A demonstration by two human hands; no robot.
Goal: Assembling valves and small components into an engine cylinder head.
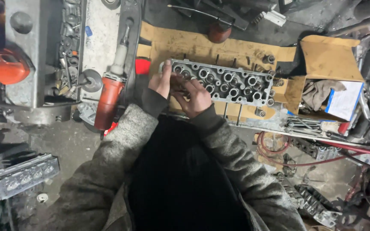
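A grey metal cylinder head with several round valve holes lies on a sheet of cardboard. My left hand rests on its near left end, fingers pointing up along the edge. My right hand sits just beside it on the head's front edge, fingers curled over the holes. Both hands come close together; something small may be pinched between them, but I cannot make it out. Grey knitted sleeves cover both arms.
A red and white angle grinder lies left of the head. Valve springs and bolts sit at the head's right end. An open cardboard box with a rag stands right. Another cylinder head lies on the floor left; red hose coils at right.
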